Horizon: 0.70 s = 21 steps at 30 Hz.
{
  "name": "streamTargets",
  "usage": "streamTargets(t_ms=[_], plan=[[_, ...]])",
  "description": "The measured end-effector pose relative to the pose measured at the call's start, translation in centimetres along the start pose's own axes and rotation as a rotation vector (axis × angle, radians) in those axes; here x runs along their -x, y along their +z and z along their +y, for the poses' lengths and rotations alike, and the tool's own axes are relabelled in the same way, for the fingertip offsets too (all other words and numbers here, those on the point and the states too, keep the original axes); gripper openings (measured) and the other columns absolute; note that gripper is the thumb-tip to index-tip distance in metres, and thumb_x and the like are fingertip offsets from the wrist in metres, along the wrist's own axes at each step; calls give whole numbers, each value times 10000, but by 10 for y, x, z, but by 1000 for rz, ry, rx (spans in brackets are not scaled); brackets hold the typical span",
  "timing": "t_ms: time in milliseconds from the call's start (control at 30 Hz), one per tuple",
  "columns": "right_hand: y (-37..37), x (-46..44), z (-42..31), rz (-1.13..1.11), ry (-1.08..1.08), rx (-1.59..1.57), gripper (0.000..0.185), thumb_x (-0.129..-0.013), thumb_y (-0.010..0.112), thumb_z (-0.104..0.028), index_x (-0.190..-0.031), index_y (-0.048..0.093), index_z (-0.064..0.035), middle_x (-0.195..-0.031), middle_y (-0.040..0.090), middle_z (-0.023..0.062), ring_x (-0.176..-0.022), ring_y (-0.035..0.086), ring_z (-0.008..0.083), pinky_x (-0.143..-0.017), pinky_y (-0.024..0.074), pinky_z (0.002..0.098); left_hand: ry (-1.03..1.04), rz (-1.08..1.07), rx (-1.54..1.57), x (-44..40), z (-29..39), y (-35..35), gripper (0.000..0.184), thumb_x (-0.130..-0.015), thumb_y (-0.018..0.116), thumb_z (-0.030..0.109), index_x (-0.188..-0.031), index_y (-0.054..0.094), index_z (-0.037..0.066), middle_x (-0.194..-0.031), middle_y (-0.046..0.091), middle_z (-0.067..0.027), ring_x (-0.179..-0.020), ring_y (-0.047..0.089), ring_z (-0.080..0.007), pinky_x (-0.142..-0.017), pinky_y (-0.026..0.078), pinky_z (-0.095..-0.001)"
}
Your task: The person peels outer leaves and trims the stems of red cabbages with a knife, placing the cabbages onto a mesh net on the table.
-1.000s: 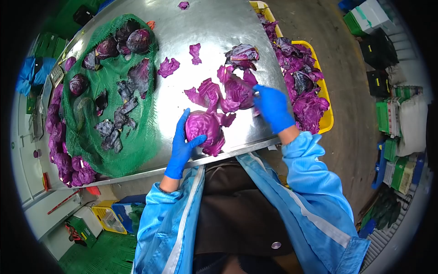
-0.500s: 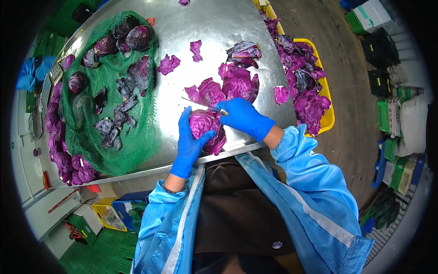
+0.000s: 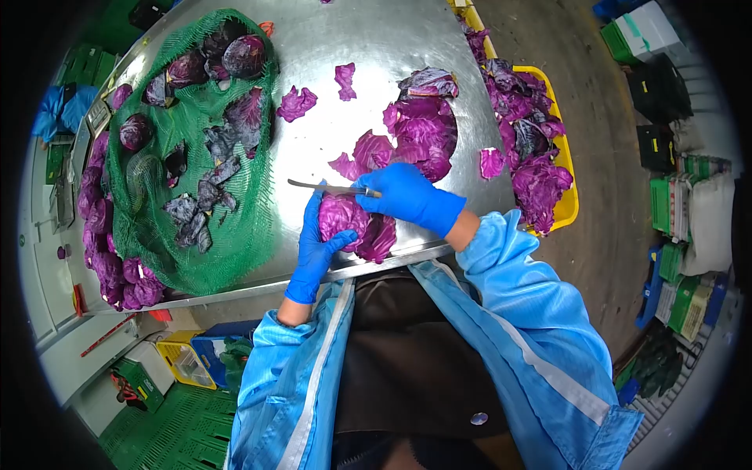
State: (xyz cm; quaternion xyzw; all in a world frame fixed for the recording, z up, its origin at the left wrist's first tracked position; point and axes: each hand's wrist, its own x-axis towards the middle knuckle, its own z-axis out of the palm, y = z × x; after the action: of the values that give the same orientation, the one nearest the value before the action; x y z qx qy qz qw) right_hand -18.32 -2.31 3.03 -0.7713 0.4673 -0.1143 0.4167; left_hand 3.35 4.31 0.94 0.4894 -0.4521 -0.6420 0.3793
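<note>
Just left of frame centre, the left hand (image 3: 315, 252) grips a purple cabbage (image 3: 341, 218) on the counter (image 3: 356, 35); the right hand (image 3: 413, 196) clutches a knife (image 3: 325, 188), blade pointing left by the cabbage's upper end! Leaves (image 3: 423, 129) lie above, green net (image 3: 200, 262) upper left.

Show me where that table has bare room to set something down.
Widest: the metal table beyond the leaf pile, between green net and yellow crates. Narrower: between net and left hand, the knife jutting over. Crowded: around cabbage and right hand; inside the net.
</note>
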Motion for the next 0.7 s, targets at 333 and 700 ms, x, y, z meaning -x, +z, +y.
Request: streamTargets(t_ms=[333,700], plan=[[1,24,-10,312,266,-141,695,-800,682,-507,-1296,503,-54,-868,680,183,-807,676,345,-692,522,439,68,130,-19,1,-2,6,1003,-688,801,53,-1499,211,74,-1456,343,-142,-1292,414,-255,-1084,373,-358],[27,41,-43,287,268,-180,598,-787,690,-424,-1282,531,-128,-872,674,190,-798,666,364,-708,530,437,76,301,-33,-6,-13,16,873,-668,846,112,-1394,364,56,-1338,413,-127,-1186,489,-239,-1026,427,-361]])
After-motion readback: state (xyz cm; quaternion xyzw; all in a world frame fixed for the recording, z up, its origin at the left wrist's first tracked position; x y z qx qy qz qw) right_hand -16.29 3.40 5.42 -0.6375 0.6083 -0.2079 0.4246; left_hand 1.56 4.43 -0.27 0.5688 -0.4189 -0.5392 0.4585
